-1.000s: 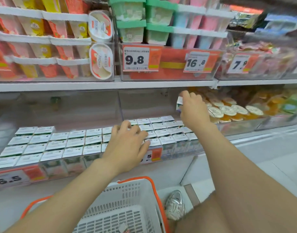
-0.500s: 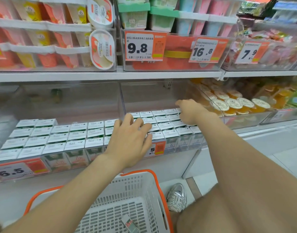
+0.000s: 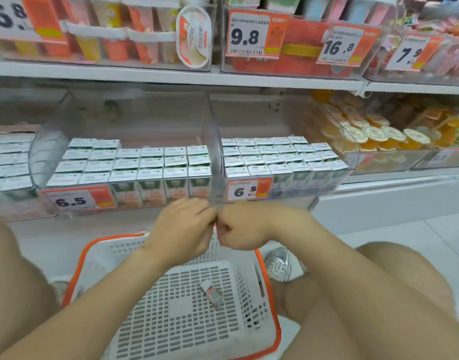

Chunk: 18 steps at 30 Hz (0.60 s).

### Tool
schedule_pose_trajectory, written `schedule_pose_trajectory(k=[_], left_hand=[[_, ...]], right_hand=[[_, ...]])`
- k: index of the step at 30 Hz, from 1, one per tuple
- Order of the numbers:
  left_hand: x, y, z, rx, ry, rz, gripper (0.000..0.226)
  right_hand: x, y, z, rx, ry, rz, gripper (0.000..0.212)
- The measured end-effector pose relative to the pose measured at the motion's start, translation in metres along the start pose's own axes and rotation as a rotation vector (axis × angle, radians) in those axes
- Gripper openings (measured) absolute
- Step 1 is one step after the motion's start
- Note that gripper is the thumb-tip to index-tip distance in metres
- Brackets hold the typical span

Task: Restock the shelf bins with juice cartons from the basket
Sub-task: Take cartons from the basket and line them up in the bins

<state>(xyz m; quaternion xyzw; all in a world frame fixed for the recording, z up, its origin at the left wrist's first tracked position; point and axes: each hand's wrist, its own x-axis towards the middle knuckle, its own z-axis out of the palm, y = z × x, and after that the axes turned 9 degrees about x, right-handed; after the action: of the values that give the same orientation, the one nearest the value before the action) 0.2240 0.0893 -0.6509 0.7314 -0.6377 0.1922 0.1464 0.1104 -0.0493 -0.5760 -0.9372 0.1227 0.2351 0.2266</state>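
Observation:
A white plastic basket (image 3: 268, 289) with an orange rim stands on the floor below me; one small juice carton (image 3: 211, 296) lies on its bottom. Two clear shelf bins hold rows of juice cartons: the left bin (image 3: 134, 162) and the right bin (image 3: 280, 158), each with a 6.5 price tag. My left hand (image 3: 181, 229) and my right hand (image 3: 242, 227) hover side by side over the basket's far rim, below the bins. Both hands have curled fingers, almost touching, and I see nothing in either.
A third bin of cartons (image 3: 7, 162) sits at the far left. Jelly cups (image 3: 373, 133) fill the bin to the right. The upper shelf (image 3: 171, 76) carries dessert cups and price tags. My knees flank the basket, with a silver shoe (image 3: 279, 263) beside it.
Both hands have pulled back from the carton rows down to the basket's far rim. The right hand no longer holds a carton at the right bin. The view has tilted down.

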Motion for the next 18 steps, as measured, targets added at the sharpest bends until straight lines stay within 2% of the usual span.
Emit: schedule_pose_trajectory(k=[2, 4, 6, 11, 14, 15, 18], left_hand=[[-0.014, 0.001, 0.014, -0.141, -0.401, -0.066, 0.018], [-0.030, -0.001, 0.031, -0.262, -0.809, -0.144, 0.020], [-0.050, -0.005, 0.052, -0.260, -1.047, -0.181, 0.021], [-0.104, -0.019, 0.096, -0.243, -1.200, -0.287, 0.021], [-0.125, -0.028, 0.109, -0.296, -1.211, -0.341, 0.021], [-0.132, -0.030, 0.114, -0.314, -1.210, -0.358, 0.021], [-0.147, -0.036, 0.128, -0.360, -1.191, -0.399, 0.022]], right_hand=[[0.019, 0.003, 0.028, -0.050, -0.143, 0.071, 0.023], [0.039, 0.009, 0.059, -0.082, -0.215, 0.119, 0.026], [0.059, 0.018, 0.091, -0.090, -0.244, 0.151, 0.034], [0.110, 0.048, 0.162, -0.014, -0.230, 0.221, 0.030], [0.134, 0.064, 0.196, -0.022, -0.228, 0.272, 0.008], [0.142, 0.069, 0.208, -0.028, -0.227, 0.292, 0.008], [0.167, 0.083, 0.243, 0.031, -0.208, 0.375, 0.037]])
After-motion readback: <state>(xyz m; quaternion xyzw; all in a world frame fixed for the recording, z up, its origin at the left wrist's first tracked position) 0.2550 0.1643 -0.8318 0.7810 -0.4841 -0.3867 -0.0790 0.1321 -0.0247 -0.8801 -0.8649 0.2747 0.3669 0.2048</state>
